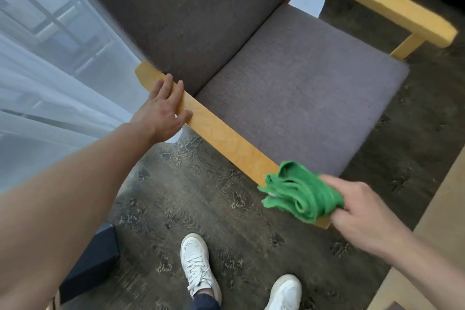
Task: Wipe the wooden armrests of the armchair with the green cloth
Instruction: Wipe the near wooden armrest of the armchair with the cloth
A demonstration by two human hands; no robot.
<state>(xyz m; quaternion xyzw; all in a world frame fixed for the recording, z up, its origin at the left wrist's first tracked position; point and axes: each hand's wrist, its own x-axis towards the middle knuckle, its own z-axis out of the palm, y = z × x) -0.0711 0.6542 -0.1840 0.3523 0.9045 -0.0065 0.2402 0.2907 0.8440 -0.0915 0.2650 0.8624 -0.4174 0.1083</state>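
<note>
Head view, looking down: a dark wood-grain floor (201, 196) fills the lower half, and a sheer white curtain (50, 70) hangs along the left edge. The armchair (289, 98) stands at an angle across the middle, with a grey-brown fabric seat cushion and a darker upholstered backrest (188, 12) between light wooden arms. The far armrest (377, 0) runs along the upper right, bare and untouched. The near armrest (226, 138) slants from the curtain down toward the lower right. A pale wooden surface (440, 234) cuts in at the right edge, and a dark blue box-like object (93, 264) sits on the floor at lower left.

The left hand (161, 111) lies flat on the rear part of the near armrest, fingers spread and unclenched, thumb against the arm's inner edge. The right hand (362, 206) clenches the bunched green cloth (302, 194), which presses on the front end of that same armrest, covering its tip so that only a sliver of wood shows below the folds. The two hands are well apart along the arm. Two white sneakers (198, 264) stand on the floor beneath, just beside the chair's front corner.
</note>
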